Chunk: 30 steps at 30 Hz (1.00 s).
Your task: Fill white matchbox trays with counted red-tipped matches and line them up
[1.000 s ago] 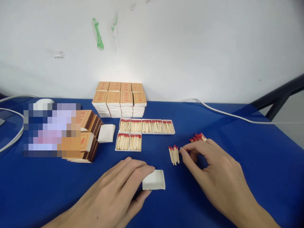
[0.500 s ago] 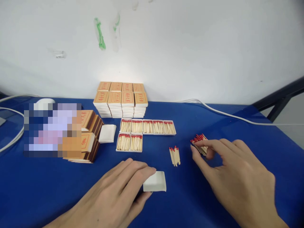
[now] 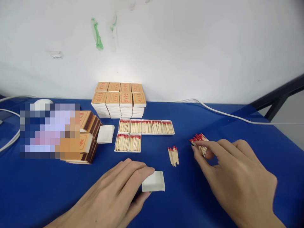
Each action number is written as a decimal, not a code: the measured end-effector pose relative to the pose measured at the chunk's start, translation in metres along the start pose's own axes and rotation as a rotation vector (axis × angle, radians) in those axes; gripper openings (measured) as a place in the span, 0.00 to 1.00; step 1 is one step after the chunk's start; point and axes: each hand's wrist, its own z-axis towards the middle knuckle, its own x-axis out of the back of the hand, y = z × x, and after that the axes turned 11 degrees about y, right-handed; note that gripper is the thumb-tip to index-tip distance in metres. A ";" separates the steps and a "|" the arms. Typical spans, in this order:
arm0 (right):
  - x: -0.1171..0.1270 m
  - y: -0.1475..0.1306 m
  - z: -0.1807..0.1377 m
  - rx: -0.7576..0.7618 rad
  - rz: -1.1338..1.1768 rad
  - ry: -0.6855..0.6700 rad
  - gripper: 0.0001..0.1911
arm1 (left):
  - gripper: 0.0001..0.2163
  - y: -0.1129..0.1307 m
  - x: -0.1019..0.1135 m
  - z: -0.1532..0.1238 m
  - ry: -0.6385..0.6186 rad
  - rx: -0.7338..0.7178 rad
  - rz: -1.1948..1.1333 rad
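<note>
1. Rightward goes the right hand [image 3: 235, 177]: a second ago its fingertips were at the small bundle of matches [image 3: 173, 155]; now they are on the heap of matches [image 3: 199, 141], well clear of the bundle.
2. Left hand [image 3: 118, 190] and white tray [image 3: 154, 181] are where they were, as is everything else on the desk [image 3: 237, 126].
3. The right hand's forefinger and thumb are narrowed into a pinch on the near edge of the heap, touching the sticks; the other fingers curl loosely behind.
4. The left hand lies flat, fingers over the tray's left edge and thumb at its near side, holding it down lightly.
5. The heap is a loose cluster of pale sticks with red heads pointing up and left, right of centre on the blue desk.
6. The bundle lies between tray and heap, heads away from the person.
7. The tray is empty, open side up, near the front edge.
</note>
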 end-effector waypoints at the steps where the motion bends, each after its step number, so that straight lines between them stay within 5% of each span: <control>1: 0.000 0.000 0.001 -0.007 -0.007 0.006 0.15 | 0.13 0.001 -0.001 0.001 0.009 -0.002 0.007; 10: 0.002 0.003 0.006 -0.013 -0.008 -0.032 0.24 | 0.15 -0.001 0.002 0.000 -0.028 0.016 0.012; 30: 0.000 -0.010 0.002 -0.100 0.318 -0.142 0.20 | 0.15 0.001 0.000 -0.001 -0.023 0.023 0.012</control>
